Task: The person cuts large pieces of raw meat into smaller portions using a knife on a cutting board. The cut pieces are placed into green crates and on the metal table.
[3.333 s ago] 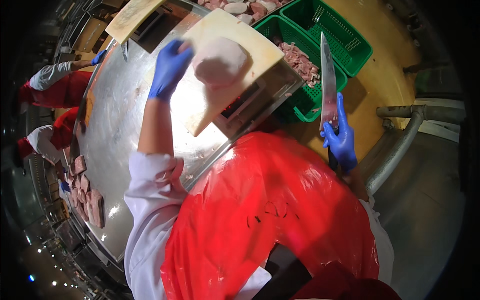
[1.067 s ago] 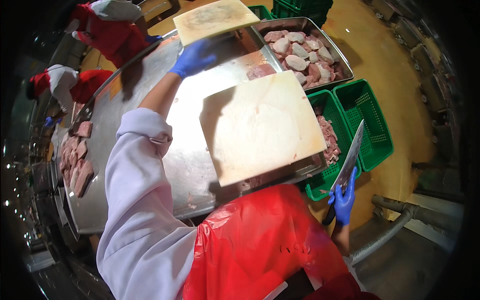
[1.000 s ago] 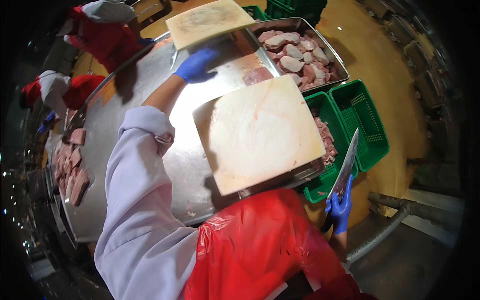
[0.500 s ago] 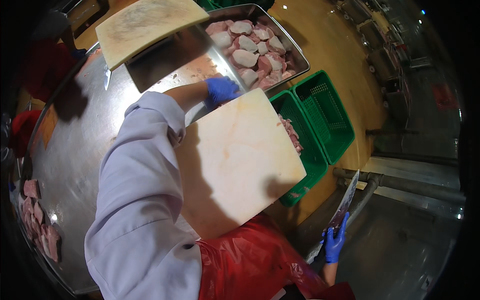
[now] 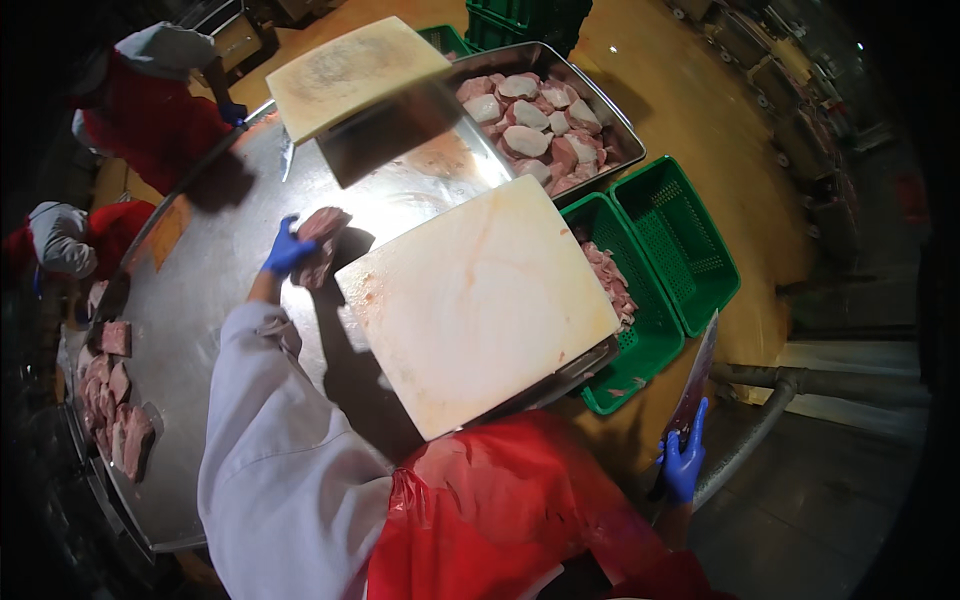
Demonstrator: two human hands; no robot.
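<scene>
My left hand (image 5: pixel 289 249), in a blue glove, grips a dark pink piece of meat (image 5: pixel 320 245) above the steel table (image 5: pixel 230 330), left of the nearer white cutting board (image 5: pixel 485 295). The meat casts a shadow on the steel. At the lower right my right hand (image 5: pixel 684 468), gloved in blue too, is closed round the handle of a long knife (image 5: pixel 697 375). Its blade points up and away from me, out beyond the table's side. Nothing lies on the nearer board apart from small scraps near its edges.
A steel tray (image 5: pixel 622 140) of pale meat chunks stands at the far right. Beside the board are two green baskets (image 5: pixel 675 245), the nearer holding meat trimmings (image 5: pixel 608 280). Meat pieces (image 5: pixel 112 410) lie at the table's left. Another board (image 5: pixel 355 75) and two people in red aprons (image 5: pixel 160 125) are farther off.
My left hand has come from beyond the nearer board to its left side, now with a piece of meat in it. The right hand still holds the knife. The view has shifted slightly.
</scene>
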